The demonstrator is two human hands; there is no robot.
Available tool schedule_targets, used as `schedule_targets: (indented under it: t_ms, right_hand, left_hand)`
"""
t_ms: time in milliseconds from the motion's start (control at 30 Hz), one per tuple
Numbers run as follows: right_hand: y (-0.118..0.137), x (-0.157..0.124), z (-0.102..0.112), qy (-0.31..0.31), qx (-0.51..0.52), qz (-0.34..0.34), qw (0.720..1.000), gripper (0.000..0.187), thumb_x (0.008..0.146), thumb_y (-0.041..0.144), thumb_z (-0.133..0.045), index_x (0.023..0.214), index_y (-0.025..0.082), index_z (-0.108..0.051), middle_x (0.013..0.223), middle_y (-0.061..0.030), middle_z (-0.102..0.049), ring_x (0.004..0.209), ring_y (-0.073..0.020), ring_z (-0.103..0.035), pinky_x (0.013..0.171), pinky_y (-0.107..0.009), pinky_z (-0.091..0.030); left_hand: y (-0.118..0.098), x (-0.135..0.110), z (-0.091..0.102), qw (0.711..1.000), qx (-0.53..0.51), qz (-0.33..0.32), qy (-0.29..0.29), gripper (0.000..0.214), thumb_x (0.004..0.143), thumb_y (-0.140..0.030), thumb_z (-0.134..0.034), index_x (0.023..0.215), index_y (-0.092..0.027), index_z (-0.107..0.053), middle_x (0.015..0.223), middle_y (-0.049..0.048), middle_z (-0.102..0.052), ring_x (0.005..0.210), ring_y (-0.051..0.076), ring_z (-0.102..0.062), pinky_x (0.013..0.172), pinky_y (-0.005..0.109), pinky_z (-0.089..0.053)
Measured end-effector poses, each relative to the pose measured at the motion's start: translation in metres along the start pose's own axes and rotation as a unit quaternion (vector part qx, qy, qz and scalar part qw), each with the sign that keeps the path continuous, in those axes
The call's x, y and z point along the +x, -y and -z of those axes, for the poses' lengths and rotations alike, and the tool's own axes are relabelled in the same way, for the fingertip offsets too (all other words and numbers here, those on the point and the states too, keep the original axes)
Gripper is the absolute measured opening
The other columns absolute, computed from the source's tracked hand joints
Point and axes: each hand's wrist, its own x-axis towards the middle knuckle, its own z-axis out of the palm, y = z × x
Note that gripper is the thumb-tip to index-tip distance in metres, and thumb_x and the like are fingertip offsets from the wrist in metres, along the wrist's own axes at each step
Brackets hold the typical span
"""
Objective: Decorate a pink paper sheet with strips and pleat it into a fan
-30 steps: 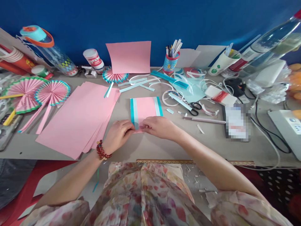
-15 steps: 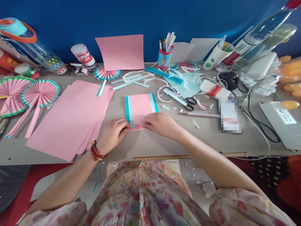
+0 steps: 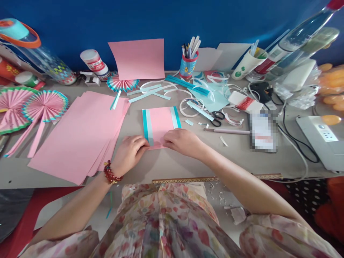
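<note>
A pink paper sheet (image 3: 160,122) with teal and pale blue strips along its left and right edges lies on the grey table (image 3: 172,165). My left hand (image 3: 129,152) pinches its near left corner, fingers closed on the paper. My right hand (image 3: 182,142) presses and pinches the near edge just to the right. A folded lip of pink paper shows between the two hands. A red bead bracelet is on my left wrist.
A stack of pink sheets (image 3: 77,138) lies to the left, with finished pink fans (image 3: 43,107) beyond. Scissors (image 3: 216,118), a pencil (image 3: 227,131), paper strips, a pen cup (image 3: 188,64), a glue pot (image 3: 94,63), cables and a power strip (image 3: 322,138) crowd the right and back.
The view shifted so everything sits lower-left than a second ago. My hands stay on the sheet's near edge, with only slight finger movement since half a second ago.
</note>
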Motion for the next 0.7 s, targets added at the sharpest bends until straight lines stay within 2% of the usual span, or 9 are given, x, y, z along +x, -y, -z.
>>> schedule_targets:
  t_ms: [700]
  right_hand:
    - [0.0009,0.0007,-0.0007,-0.004,-0.006,0.012,1.000,0.024,0.100,0.033,-0.048,0.096,0.019,-0.067,0.102,-0.0073,-0.070,0.095,-0.0207,-0.061,0.077,-0.028,-0.036]
  left_hand:
    - [0.0010,-0.0010,-0.0010,1.000,0.006,-0.011,-0.006,0.015,0.097,-0.023,-0.049,0.089,-0.020,-0.062,0.090,0.0021,-0.067,0.088,0.019,-0.061,0.079,0.034,-0.040]
